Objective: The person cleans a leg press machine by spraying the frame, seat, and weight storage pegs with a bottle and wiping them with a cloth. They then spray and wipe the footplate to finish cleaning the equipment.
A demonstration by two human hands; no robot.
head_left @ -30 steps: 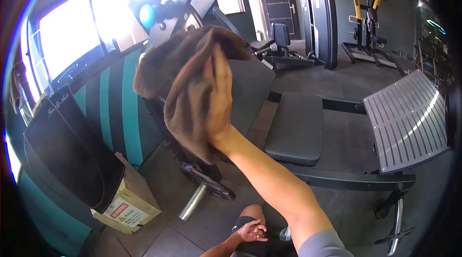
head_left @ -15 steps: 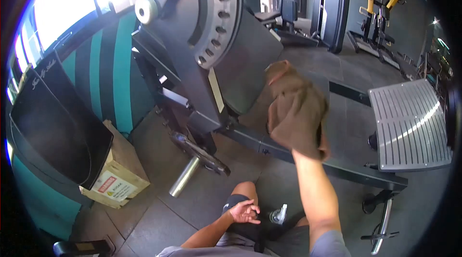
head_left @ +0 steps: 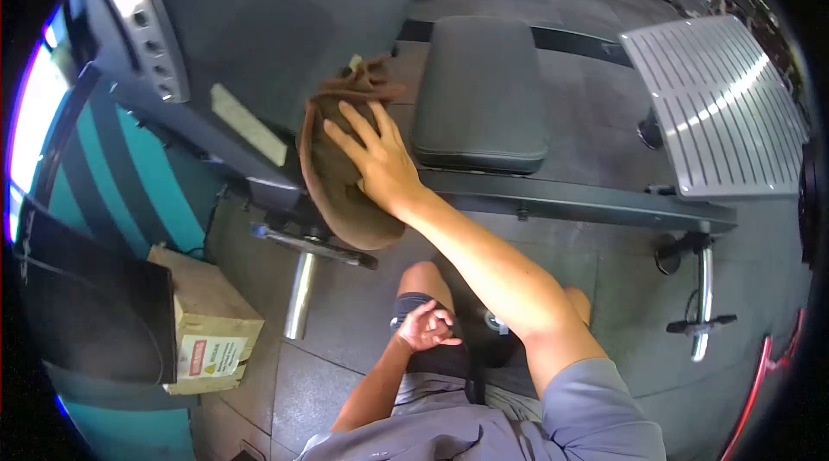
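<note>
My right hand (head_left: 376, 154) lies spread on a brown cloth (head_left: 345, 193), pressing it against the lower part of the machine's dark backrest pad (head_left: 285, 29). The cloth is bunched at its top and hangs over the frame beneath. To its right is the padded black seat (head_left: 479, 90). My left hand (head_left: 427, 325) rests palm up by my knee, its fingers loosely curled and apart, with nothing in it. A small clear object (head_left: 495, 323) between my legs is mostly hidden by my right arm.
A ribbed metal footplate (head_left: 717, 107) stands at the right, above a steel weight peg (head_left: 705, 288). Another peg (head_left: 300, 295) juts out below the backrest. At the left is a wooden box (head_left: 211, 314) with a warning label. A red bar (head_left: 749, 392) is at lower right.
My right hand has moved left with the cloth, from in front of the seat onto the backrest. The view has shifted, and the seat now shows. My left hand stays by my knee.
</note>
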